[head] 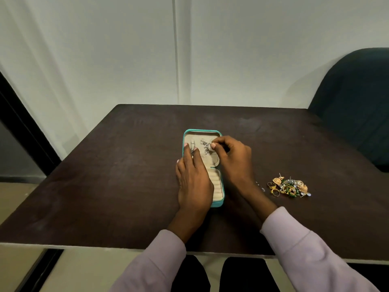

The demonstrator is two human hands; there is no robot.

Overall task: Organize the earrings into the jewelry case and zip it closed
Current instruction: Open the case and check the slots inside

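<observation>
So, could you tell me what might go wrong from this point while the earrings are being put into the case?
1. The right hand pinches a small silver earring over the open lid of the jewelry case; it might slip or snag a neighbouring piece.
2. The pile of earrings looks tangled, so lifting one may drag others.
3. The left hand rests on the case; letting go may allow it to shift.

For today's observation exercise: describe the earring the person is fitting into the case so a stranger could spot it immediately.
Start at the dark table and find the open teal jewelry case at its middle. In the far, beige-lined half, the right hand pinches a silver beaded earring. Unlike the gold and green pile of jewelry further right, it is silvery and already inside the case.
</observation>
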